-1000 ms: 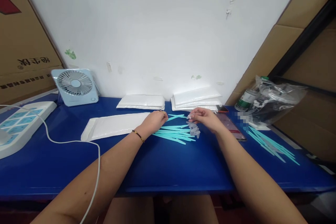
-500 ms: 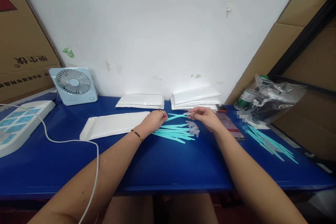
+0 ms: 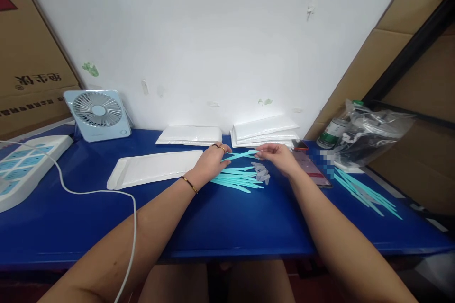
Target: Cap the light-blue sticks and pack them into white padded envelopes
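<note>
My right hand (image 3: 279,157) pinches the head end of a slim teal eyebrow razor (image 3: 243,154) between thumb and fingertips. Another teal razor crosses it there. At the handle end is my left hand (image 3: 213,161), its thumb and index finger apart around the handle tip. Below my hands lies a fanned pile of teal razors (image 3: 236,181), partly hidden by my left hand. Small translucent caps (image 3: 262,173) are heaped at the pile's right end. A long white padded envelope (image 3: 156,168) lies flat left of my left hand.
White envelopes are stacked in two piles, left (image 3: 188,135) and right (image 3: 263,131), against the wall. A phone (image 3: 313,168), more teal razors (image 3: 369,191) and a bagged bottle (image 3: 332,133) stand right. Left are a fan (image 3: 98,111), a power strip (image 3: 35,165) and a white cable (image 3: 134,218).
My left hand has shifted slightly up and right, and its fingers have parted. A teal razor head now shows at my right fingertips, where a translucent cap was before.
</note>
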### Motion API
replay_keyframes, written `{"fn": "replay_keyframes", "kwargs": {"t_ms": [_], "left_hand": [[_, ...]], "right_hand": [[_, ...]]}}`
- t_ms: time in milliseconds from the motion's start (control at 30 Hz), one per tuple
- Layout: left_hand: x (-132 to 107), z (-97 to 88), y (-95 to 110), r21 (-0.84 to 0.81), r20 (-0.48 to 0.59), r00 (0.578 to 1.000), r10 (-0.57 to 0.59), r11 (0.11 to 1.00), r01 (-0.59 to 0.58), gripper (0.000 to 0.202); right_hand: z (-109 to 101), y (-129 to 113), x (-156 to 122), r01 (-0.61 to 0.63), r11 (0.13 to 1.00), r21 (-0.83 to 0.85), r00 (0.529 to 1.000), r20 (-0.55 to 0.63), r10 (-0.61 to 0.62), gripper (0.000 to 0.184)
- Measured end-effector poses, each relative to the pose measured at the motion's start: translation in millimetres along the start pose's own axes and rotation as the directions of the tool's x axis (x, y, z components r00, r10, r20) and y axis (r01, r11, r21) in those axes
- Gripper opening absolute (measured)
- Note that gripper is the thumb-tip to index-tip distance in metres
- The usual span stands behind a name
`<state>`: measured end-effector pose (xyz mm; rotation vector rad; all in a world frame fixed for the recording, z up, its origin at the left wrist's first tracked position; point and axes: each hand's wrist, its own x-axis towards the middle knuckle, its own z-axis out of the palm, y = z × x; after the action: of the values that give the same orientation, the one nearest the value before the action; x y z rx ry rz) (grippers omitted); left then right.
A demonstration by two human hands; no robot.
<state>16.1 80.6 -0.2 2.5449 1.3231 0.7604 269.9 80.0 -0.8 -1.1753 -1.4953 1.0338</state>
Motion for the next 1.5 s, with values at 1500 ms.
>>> {"fn": "replay_keyframes", "kwargs": {"t_ms": [1500], "left_hand": [[-3.4, -1.5, 4.0, 0.219, 0.226, 0.957, 0.181, 0.948, -0.23, 0.023]], "right_hand": [[15.4, 3.7, 13.6, 0.293, 0.761, -0.578, 0.942, 0.309, -0.128, 0.021]]}}
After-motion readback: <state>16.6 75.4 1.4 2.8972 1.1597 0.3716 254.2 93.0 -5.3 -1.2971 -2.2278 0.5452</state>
